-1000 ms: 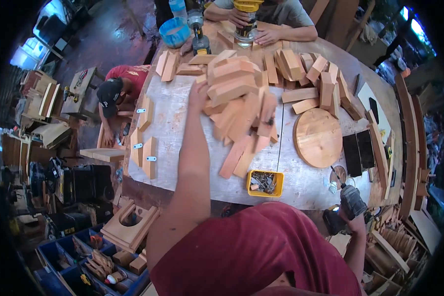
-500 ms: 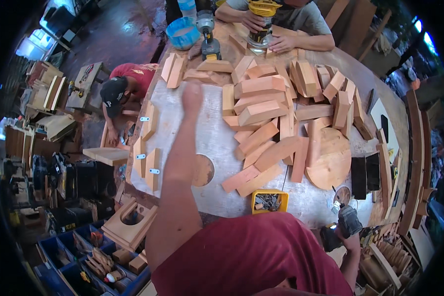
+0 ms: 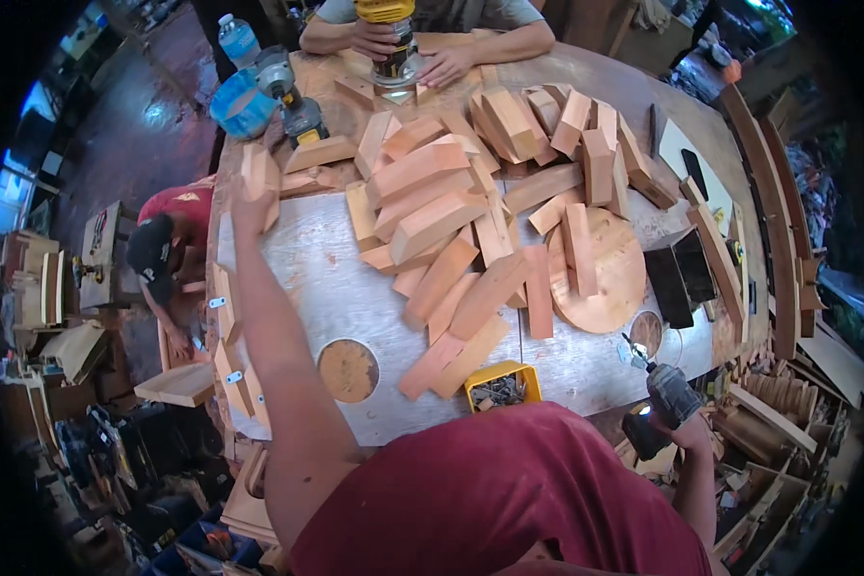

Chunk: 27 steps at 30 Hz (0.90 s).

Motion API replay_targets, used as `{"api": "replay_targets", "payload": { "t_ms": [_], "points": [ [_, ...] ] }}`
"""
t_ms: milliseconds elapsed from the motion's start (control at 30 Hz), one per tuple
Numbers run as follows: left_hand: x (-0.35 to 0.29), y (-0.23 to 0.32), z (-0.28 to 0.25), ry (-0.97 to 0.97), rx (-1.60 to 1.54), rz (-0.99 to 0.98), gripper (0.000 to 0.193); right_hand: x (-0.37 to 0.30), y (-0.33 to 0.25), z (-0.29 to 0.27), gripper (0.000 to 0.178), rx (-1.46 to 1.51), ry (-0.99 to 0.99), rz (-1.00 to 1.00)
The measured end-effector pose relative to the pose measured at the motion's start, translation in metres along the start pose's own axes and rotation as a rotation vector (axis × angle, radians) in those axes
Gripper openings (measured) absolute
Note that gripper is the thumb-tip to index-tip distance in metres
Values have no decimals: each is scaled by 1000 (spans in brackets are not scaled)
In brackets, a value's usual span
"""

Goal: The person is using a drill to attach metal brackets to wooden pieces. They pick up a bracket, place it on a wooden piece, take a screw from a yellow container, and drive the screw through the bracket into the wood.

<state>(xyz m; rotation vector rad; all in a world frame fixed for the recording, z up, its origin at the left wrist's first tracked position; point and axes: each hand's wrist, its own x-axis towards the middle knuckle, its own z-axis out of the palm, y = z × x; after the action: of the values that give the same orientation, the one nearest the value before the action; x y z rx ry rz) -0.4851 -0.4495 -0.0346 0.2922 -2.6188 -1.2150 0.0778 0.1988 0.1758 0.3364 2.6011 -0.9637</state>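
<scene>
- Holding left hand at wooden blocks, far left on tabletop (blurred; cannot tell whether closed).
- Clamping right hand around a drill, near right.
- Facing a block heap between both hands.

I see the left hand reaching out at angled wood blocks; blur hides the grip. Just beyond it: blue bucket, grey power tool. Right hand grips a cordless drill, bit pointing forward. Left of it, yellow bin of metal hardware. Between hands, further out: heap of blocks, one piece on a round board. Beyond, co-worker on a yellow router.
</scene>
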Motion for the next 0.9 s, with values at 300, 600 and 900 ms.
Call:
{"api": "replay_targets", "payload": {
  "t_ms": [300,600,900],
  "points": [
    [-188,123,-2,-104,-210,230,86,-5,18,7,63,-205,21,-252],
    [-253,280,18,-183,24,818,81,-9,47,20,60,-249,165,-374],
    [-263,274,72,-315,517,987,49,-50,73,-15,41,-22,318,-301]
  ]
}}
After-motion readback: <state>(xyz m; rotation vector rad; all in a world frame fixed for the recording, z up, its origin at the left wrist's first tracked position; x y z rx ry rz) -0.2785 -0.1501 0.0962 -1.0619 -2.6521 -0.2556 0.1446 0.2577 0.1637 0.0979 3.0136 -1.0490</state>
